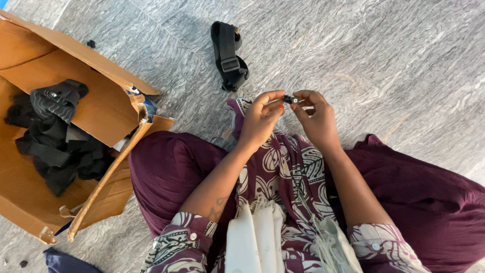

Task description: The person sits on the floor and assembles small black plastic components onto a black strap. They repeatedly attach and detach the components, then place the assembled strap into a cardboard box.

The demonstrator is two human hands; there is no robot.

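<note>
Brown cardboard box (76, 116) at far left, torn open, flaps splayed, heap of black straps (53, 136) inside. Grey veined stone floor (379, 60) all around; on it, above the hands, black strap with buckle (229, 54), long axis running away from the body, apart from both hands. Left hand (260, 121) and right hand (316, 119) raised together over maroon-clad crossed legs, fingertips narrowed to a pinch from either side on small black clip (290, 99). Clip held between the two hands, long axis roughly left to right, level; finer detail too small to tell
</note>
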